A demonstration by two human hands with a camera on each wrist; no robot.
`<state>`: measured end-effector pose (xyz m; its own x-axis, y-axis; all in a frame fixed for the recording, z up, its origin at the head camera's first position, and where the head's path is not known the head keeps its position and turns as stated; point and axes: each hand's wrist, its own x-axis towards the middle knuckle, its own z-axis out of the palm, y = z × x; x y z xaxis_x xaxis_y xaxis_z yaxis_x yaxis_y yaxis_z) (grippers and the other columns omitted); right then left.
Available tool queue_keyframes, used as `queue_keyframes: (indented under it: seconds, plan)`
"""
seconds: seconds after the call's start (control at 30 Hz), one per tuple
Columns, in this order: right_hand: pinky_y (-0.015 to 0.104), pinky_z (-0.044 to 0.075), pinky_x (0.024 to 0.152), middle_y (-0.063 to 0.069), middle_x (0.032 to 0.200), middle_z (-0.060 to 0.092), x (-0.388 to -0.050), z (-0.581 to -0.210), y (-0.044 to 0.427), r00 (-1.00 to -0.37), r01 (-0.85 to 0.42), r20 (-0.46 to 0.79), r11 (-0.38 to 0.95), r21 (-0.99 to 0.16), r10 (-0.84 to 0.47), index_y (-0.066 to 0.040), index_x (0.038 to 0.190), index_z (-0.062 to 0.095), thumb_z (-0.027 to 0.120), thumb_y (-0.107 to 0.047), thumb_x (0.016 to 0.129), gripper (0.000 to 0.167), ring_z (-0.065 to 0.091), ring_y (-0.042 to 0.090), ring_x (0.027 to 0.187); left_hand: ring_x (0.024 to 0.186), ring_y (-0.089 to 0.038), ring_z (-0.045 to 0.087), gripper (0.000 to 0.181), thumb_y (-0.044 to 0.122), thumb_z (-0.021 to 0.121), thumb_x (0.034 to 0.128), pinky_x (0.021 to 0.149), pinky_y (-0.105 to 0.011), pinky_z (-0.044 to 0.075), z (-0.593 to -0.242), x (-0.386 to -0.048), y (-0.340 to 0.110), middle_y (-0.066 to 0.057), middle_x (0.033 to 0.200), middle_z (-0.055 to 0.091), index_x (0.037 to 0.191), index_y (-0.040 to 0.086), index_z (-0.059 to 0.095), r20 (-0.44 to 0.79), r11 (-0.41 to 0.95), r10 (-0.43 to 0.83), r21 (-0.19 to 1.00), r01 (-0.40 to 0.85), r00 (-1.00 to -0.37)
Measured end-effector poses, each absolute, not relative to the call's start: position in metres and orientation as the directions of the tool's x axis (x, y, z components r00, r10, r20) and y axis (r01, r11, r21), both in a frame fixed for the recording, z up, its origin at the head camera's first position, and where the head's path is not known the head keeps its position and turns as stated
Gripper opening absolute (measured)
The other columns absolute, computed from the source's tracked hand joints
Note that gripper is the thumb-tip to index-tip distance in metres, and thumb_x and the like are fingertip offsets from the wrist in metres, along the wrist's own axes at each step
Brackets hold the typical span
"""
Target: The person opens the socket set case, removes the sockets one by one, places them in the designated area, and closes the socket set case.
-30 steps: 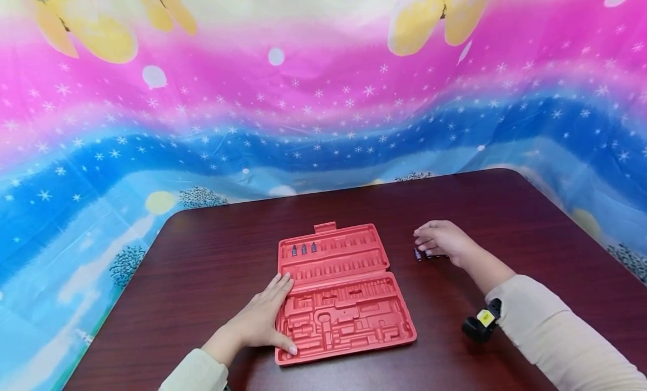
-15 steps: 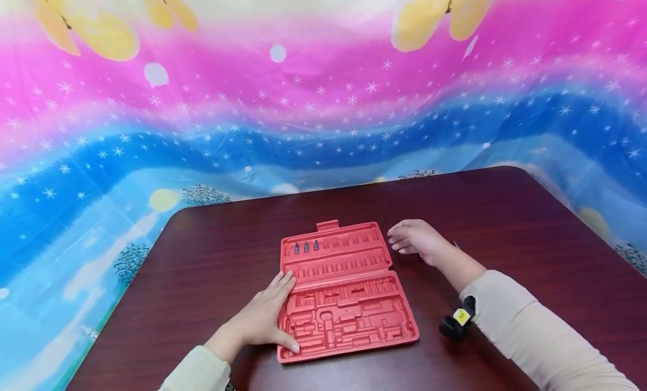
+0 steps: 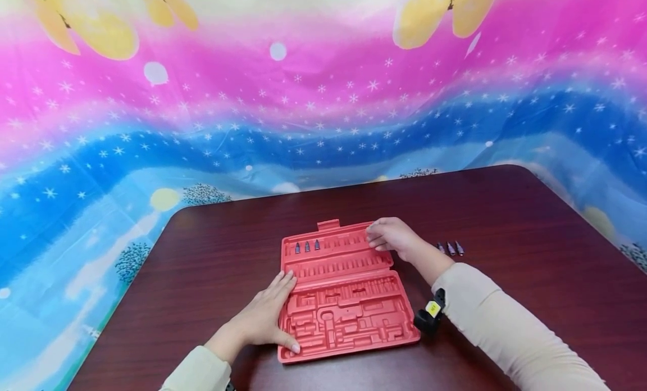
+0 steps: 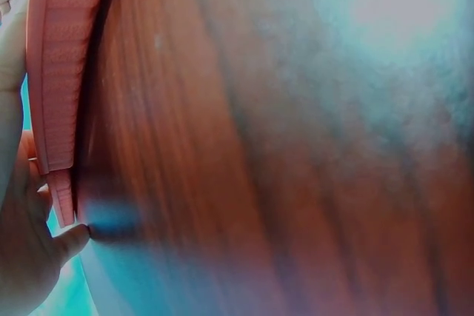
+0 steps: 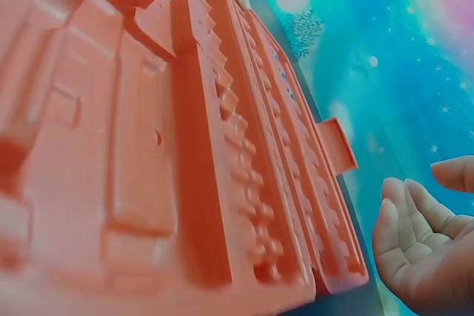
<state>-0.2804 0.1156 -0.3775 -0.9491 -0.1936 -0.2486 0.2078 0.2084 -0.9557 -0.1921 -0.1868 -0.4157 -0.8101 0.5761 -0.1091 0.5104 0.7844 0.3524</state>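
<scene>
The right hand (image 3: 391, 235) hovers at the upper right corner of the open red case (image 3: 349, 318), its fingers bent forward. The right wrist view shows the thumb apart from the fingers, but the hand is cut off at the frame edge; I cannot tell whether anything is held between thumb and fingers. The left hand (image 3: 268, 309) rests unclenched across the case's left rim, thumb and fingers spread, covering part of the hinge end. In the left wrist view it is hard to make out — dim and cropped at the edge.

Three dark bits (image 3: 307, 246) stand in the left end of the case's top row; the slots near the right fingers are partly covered. More bits (image 3: 451, 248) lie on the table (image 3: 485, 211) just beyond the right forearm, the nearest one partly hidden. A black wrist device (image 3: 428, 318) hangs below the right cuff — the left one is nearly all hidden. Behind stands a patterned cloth (image 3: 323, 110).
</scene>
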Motion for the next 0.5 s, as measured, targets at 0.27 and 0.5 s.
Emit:
queue_keyframes:
  seconds: [0.27, 0.5]
  plan:
    - [0.032, 0.048, 0.066, 0.021, 0.093, 0.056, -0.292, -0.376, 0.086, -0.942, 0.223, -0.27, 0.229, -0.948, -0.198, 0.009, 0.107, 0.05, 0.046, -0.012, 0.087, 0.029, 0.058, 0.019, 0.071, 0.129, -0.024, 0.002, 0.12, 0.073, 0.058, 0.0494, 0.094, -0.051, 0.021, -0.415, -0.192, -0.188, -0.011, 0.143, 0.01, 0.137, 0.003, 0.016, -0.113, 0.783, 0.577, 0.355, 0.51, -0.809]
    - [0.031, 0.048, 0.066, 0.02, 0.093, 0.057, -0.301, -0.381, 0.063, -0.939, 0.234, -0.283, 0.238, -0.943, -0.197, 0.006, 0.103, 0.054, 0.047, -0.012, 0.087, 0.025, 0.058, 0.018, 0.069, 0.129, -0.024, 0.002, 0.12, 0.073, 0.058, 0.0496, 0.094, -0.051, 0.021, -0.416, -0.192, -0.187, -0.01, 0.143, 0.009, 0.137, 0.003, 0.015, -0.118, 0.784, 0.576, 0.357, 0.507, -0.809]
